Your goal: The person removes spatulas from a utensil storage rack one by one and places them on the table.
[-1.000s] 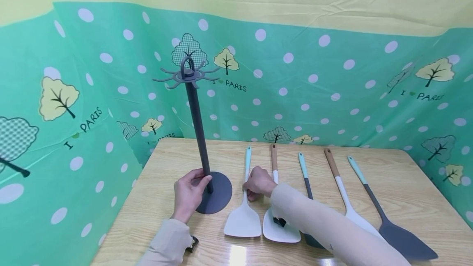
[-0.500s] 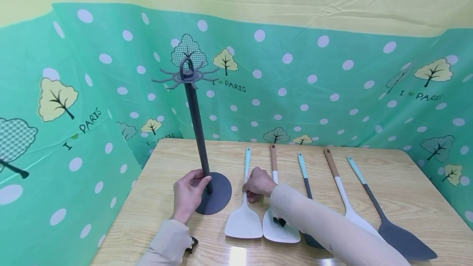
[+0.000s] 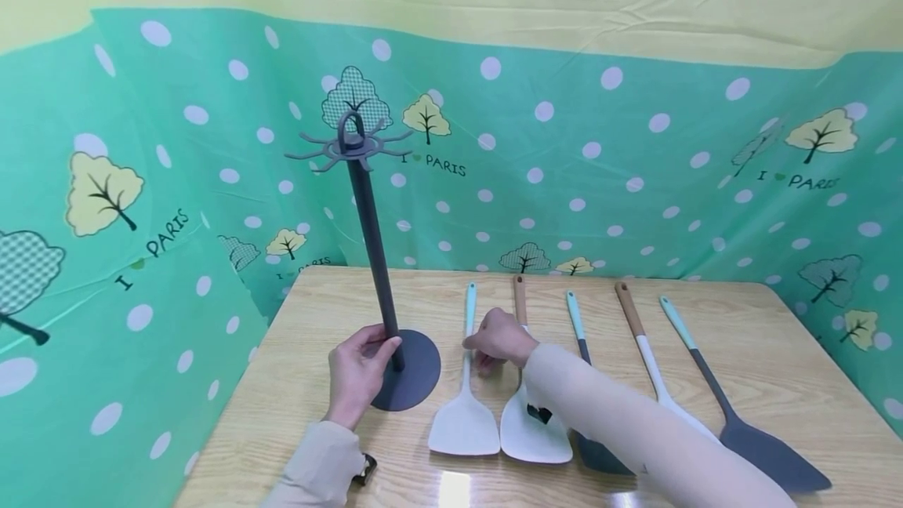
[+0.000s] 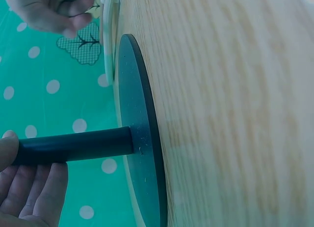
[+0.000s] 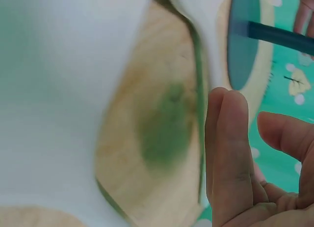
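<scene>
A dark grey utensil stand (image 3: pixel 374 249) with a round base and a ring of hooks on top stands upright at the table's left. My left hand (image 3: pixel 358 371) grips its pole low, thumb on one side and fingers on the other. My right hand (image 3: pixel 499 335) is over the handle of a white spatula (image 3: pixel 464 426) with a light blue grip, the leftmost in the row. In the right wrist view its fingers (image 5: pixel 233 143) are straight beside the handle and the thumb stands apart from them. Whether the fingertips touch the handle I cannot tell.
To the right lie a white spatula with a brown grip (image 3: pixel 520 300), a dark spatula with a blue grip (image 3: pixel 600 457), another brown-gripped white spatula (image 3: pixel 652 363) and a large dark spatula (image 3: pixel 769 453). A green patterned cloth (image 3: pixel 564 179) hangs behind the wooden table (image 3: pixel 296 382).
My right hand has shifted slightly up and to the right, away from its hold on the leftmost spatula's handle. The left hand and stand have kept their place; the whole view has shifted slightly.
</scene>
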### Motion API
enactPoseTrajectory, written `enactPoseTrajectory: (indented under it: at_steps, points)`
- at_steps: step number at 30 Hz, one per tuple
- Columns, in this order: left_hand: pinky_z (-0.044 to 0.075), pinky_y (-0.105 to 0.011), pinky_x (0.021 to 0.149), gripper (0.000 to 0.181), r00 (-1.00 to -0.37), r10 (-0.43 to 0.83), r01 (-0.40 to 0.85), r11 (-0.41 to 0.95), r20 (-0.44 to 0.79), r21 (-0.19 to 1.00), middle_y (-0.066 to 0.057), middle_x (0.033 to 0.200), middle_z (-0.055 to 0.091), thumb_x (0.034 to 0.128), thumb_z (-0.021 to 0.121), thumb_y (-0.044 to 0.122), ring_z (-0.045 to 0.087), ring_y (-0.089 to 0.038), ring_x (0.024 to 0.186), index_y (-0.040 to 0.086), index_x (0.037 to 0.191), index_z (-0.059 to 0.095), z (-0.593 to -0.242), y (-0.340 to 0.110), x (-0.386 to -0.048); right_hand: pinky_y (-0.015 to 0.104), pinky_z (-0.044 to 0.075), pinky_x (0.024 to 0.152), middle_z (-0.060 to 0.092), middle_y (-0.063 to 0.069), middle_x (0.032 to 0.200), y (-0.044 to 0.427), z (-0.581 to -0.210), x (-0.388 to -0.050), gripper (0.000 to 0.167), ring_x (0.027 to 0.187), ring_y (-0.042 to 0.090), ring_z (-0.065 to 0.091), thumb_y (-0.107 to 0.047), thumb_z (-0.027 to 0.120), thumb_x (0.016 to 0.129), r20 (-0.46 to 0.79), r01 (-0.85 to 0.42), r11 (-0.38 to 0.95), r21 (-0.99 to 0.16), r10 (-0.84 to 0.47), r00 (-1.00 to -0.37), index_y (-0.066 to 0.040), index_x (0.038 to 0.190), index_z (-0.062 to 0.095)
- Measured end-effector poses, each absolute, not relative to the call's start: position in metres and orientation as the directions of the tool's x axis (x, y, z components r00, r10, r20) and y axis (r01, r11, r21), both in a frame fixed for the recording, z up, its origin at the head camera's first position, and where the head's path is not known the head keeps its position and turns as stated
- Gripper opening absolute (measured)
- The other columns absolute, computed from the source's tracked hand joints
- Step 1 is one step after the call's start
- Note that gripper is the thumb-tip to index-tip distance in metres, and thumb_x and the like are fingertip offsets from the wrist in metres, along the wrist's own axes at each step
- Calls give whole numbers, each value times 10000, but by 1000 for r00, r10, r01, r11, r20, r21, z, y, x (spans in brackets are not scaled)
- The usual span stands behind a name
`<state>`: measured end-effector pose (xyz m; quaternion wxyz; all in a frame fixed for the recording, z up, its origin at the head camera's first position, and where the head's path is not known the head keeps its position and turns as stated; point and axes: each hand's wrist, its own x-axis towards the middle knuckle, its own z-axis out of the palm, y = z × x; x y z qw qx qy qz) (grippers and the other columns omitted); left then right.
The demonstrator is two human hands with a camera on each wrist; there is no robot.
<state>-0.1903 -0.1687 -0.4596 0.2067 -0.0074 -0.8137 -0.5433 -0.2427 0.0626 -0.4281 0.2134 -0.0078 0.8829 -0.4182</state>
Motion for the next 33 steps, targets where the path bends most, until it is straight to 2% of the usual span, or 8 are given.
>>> enactPoseTrajectory:
  at_steps: [7,11,16,24,29,33]
  points:
    - [572,-294,737,174,-919,-209,229,406,334,885,-49,910,723,815,772,147,701,-188,839,97,977,733,-460,-168,-192,358,586,606,678,153,723,75,-410,-245,309,667,286,694,-212,660,906,-332,142,599,-788,-219,-918,12,703,597]
    - [571,-301,741,172,-920,-211,224,412,331,883,-54,909,723,812,774,128,701,-196,844,92,975,732,-460,-169,-192,386,587,648,662,154,764,81,-400,-244,292,695,302,689,-215,653,915,-314,145,563,-814,-216,-924,16,747,596]
    - [574,-315,733,158,-919,-217,218,420,330,881,-44,901,725,811,774,124,700,-195,847,95,961,735,-459,-172,-193,378,587,653,650,140,784,84,-386,-240,265,671,257,685,-233,662,909,-290,109,574,-811,-233,-928,22,840,635]
    - [570,-283,736,180,-933,-204,190,419,295,888,-45,917,721,814,774,142,692,-190,863,103,985,731,-457,-175,-193,317,578,608,654,121,789,90,-361,-227,231,649,205,675,-242,669,906,-232,36,588,-808,-260,-937,-35,810,639]
    - [568,-288,757,205,-950,-146,182,459,276,870,-61,949,700,827,760,128,680,-218,890,87,1019,703,-449,-178,-191,307,552,575,646,77,730,97,-355,-219,220,620,177,647,-256,672,901,-168,-43,643,-765,-263,-950,-60,810,637]
    - [568,-339,777,257,-949,-106,190,557,297,808,-100,1033,673,864,726,180,677,-249,926,59,1083,668,-440,-181,-185,308,486,545,618,40,725,103,-353,-212,198,595,159,580,-272,678,895,-57,-158,710,-686,-268,-962,-102,816,614]
